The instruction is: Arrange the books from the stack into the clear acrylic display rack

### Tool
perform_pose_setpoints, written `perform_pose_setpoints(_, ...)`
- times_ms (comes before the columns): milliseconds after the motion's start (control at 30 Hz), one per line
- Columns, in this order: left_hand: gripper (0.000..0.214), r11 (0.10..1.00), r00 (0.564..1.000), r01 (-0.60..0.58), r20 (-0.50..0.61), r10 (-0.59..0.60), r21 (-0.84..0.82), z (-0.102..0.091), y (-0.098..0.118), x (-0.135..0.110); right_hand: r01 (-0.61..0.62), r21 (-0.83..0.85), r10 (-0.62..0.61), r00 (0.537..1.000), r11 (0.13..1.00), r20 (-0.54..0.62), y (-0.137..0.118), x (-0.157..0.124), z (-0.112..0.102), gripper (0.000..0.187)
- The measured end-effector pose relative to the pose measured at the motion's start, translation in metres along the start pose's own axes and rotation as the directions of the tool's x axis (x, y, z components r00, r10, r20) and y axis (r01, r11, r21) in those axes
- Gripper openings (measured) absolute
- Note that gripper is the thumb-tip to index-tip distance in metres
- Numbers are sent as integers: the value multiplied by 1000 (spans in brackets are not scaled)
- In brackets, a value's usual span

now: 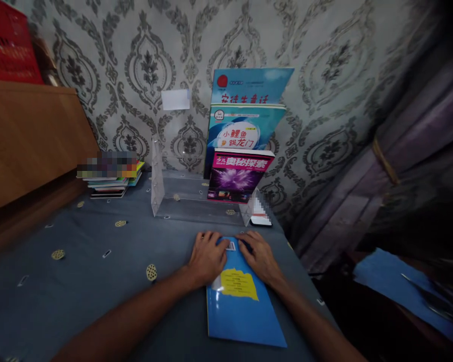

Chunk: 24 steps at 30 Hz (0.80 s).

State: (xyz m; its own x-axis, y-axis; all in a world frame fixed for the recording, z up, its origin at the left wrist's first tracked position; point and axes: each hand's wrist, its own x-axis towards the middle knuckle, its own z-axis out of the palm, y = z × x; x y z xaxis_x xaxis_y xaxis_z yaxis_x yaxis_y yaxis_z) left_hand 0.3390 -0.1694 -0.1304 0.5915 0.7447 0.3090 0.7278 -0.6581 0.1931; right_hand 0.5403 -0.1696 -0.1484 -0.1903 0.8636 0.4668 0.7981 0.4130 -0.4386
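A thin blue book (241, 306) with a yellow patch lies flat on the grey-blue tablecloth (98, 281), back cover up. My left hand (207, 256) rests on its far left corner with the fingers curled over the edge. My right hand (260, 256) covers its far right corner in the same way. Just beyond my hands stands a clear acrylic tiered rack (162, 193). On the rack's right side three books stand upright: a pink-and-purple magazine (237, 176) in front, a teal book (245, 128) behind it, a light blue one (249, 85) at the back.
A stack of flat books (113, 176) lies at the left by a wooden headboard (26, 136). A red crate (7, 45) sits on top of it. Patterned wallpaper is behind the rack, a curtain (392, 166) and a blue sheet (400, 286) at the right past the table's edge.
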Motion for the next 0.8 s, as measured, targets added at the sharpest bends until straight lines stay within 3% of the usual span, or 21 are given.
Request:
perform_pose_setpoints(167,28,999,1000,-29,1,29,-24,1,-2,-1,109,-77,-109,994,991,4,-9,0,-5,28)
perform_pose_setpoints(367,28,996,997,-76,9,77,-46,2,-4,-1,218,-76,-210,973,973,96,-21,-1,-5,32)
perform_pose_setpoints(800,29,996,996,-81,19,82,-37,0,-7,-1,177,-64,-168,977,982,128,-21,-2,-4,34)
